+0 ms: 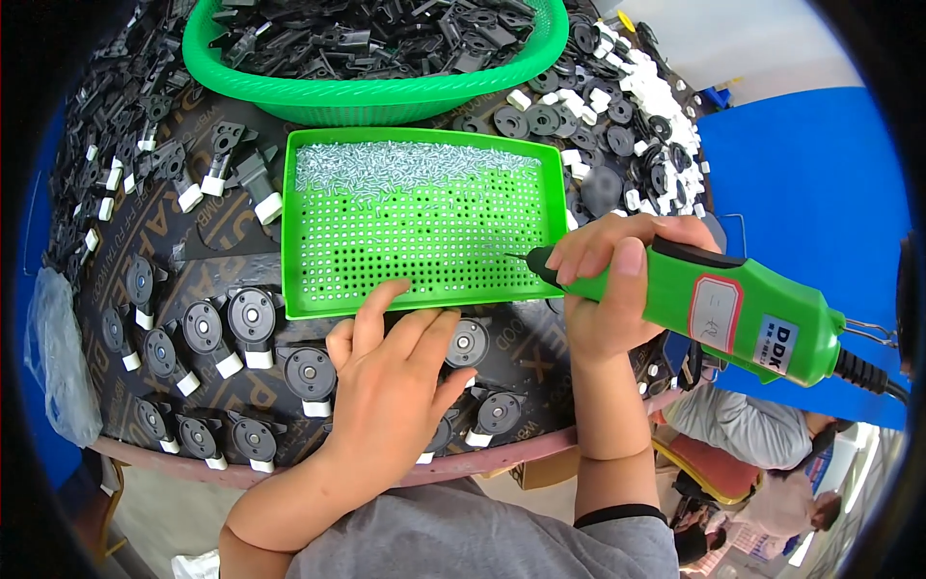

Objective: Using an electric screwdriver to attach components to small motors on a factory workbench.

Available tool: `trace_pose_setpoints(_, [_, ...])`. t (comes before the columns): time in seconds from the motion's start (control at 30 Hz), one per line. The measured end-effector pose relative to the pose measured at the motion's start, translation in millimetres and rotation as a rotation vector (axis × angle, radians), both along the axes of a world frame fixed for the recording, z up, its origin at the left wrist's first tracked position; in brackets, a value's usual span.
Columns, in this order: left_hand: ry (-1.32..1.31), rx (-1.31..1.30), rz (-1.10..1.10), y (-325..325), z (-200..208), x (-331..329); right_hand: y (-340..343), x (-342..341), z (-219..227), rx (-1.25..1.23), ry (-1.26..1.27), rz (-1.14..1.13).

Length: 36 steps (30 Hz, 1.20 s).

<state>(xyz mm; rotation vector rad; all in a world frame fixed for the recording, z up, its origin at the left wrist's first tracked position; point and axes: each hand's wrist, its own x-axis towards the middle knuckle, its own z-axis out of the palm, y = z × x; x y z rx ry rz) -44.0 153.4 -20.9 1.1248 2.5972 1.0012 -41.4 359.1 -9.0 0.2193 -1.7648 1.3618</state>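
Note:
My right hand (622, 275) is wrapped round a green electric screwdriver (762, 314). Its thin bit points left over the right side of a green perforated tray (424, 308). Small silvery screws (386, 164) are heaped along the tray's far side, with a few scattered lower down. My left hand (391, 386) lies palm down at the tray's near edge, fingers stretched and partly apart. Beside its thumb and fingers is a round black wheel part (468, 343); I cannot tell whether they touch it. Similar black assemblies with white tabs (253, 317) stand in rows to the left.
A green basket (386, 92) full of black brackets stands behind the tray. Loose black discs (542, 120) and white pieces (646, 87) are piled at the far right, more black parts (154, 106) at the far left. A clear plastic bag (60, 357) hangs at the left edge. People sit at lower right.

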Motion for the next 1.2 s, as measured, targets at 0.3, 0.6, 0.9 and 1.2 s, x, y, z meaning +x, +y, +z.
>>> trace_pose_setpoints(0.3, [-0.010,0.027,0.017,0.0,0.2,-0.7,-43.6,60.7,56.1,-0.190,-0.040,0.242])
trace_pose_setpoints(0.6, [-0.009,0.072,0.034,-0.4,-4.8,0.1,-64.3,68.9,41.0,-0.146,-0.340,0.222])
trace_pose_setpoints(0.9, [-0.021,0.045,0.068,2.6,-2.8,-0.4,-57.1,63.2,40.1,-0.115,-0.355,0.275])
trace_pose_setpoints(1.2, [-0.014,0.006,0.066,4.1,-6.0,2.1,-65.4,60.8,35.1,-0.154,-0.352,0.117])
